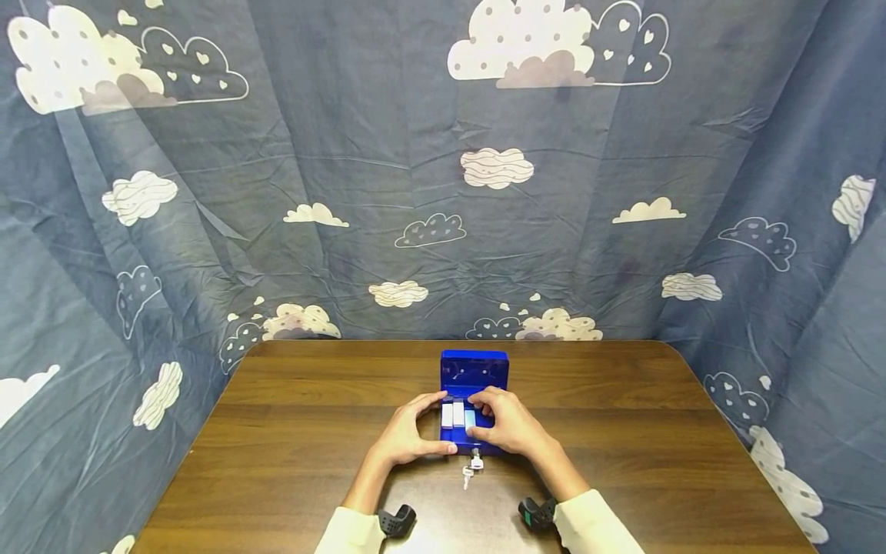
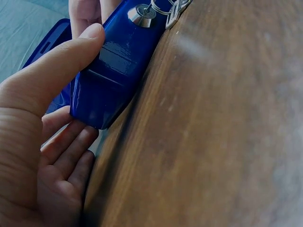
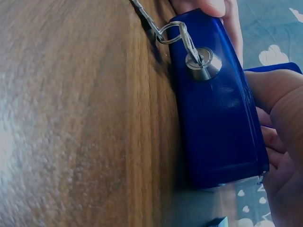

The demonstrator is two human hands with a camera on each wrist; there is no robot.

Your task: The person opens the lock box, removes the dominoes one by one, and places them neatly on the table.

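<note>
**Blue box [image 3: 225, 127] standing open**

A cloud-patterned curtain [image 1: 374, 131] hangs behind. The surface [image 1: 311, 415] under the box reaches to its nine and three o'clock, far edge at twelve. Left grip [image 1: 404, 434] clasps the box's nine o'clock side; right grip [image 1: 511, 422] pinches a pale blue block [image 1: 470, 420] inside, covering the three o'clock part. Whether white blocks [image 1: 458, 414] beside it bear writing, I cannot tell. At six is the lock [image 3: 206, 72] with keys [image 1: 467, 474].

A creased blue-grey curtain [image 1: 360, 123] fills the top and both sides of the frame, printed with cream and outlined clouds [image 1: 497, 168]. Across the lower part spans a brown wood-grain table [image 1: 291, 431], far corners rounded, pale glare [image 1: 460, 531] at bottom centre.
</note>
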